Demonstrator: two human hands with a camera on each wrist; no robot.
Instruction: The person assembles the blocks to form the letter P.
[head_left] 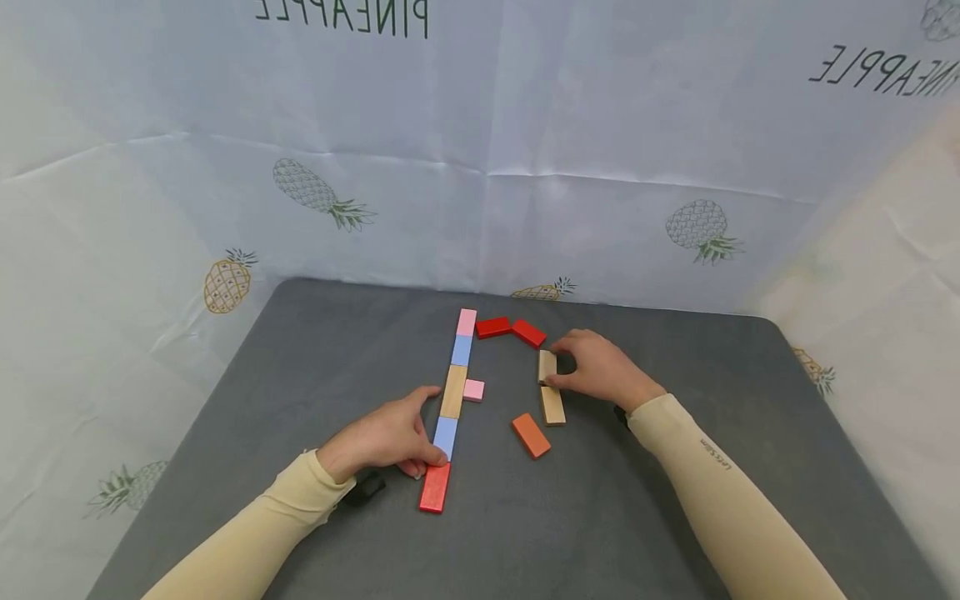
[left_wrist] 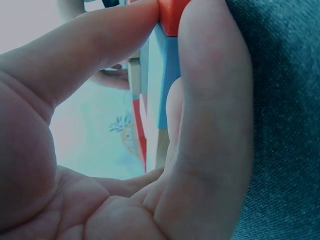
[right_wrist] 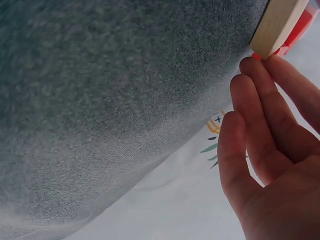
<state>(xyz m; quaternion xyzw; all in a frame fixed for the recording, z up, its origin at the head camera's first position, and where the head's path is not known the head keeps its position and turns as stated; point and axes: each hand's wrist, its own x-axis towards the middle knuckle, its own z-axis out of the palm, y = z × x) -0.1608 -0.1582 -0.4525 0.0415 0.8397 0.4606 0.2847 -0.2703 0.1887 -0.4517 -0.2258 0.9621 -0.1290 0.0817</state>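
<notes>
A straight row of wooden blocks runs up the table: red, blue, natural wood, blue (head_left: 461,350) and pink (head_left: 467,322). My left hand (head_left: 390,433) pinches the nearest red block (head_left: 434,489) at its far end, where it meets a blue block (left_wrist: 171,75). My right hand (head_left: 603,367) holds the upper natural wood block (head_left: 547,364) between thumb and fingers. Just below it lies another natural wood block (head_left: 552,407), end to end with it. In the right wrist view, the fingertips (right_wrist: 250,65) touch the end of a natural wood block (right_wrist: 277,27).
Two red blocks (head_left: 493,327) slant from the row's far end toward the right hand. A short pink block (head_left: 473,390) touches the row's right side. An orange block (head_left: 531,436) lies tilted below the wood pair. Pineapple-print cloth (head_left: 525,125) hangs behind the grey table (head_left: 570,533).
</notes>
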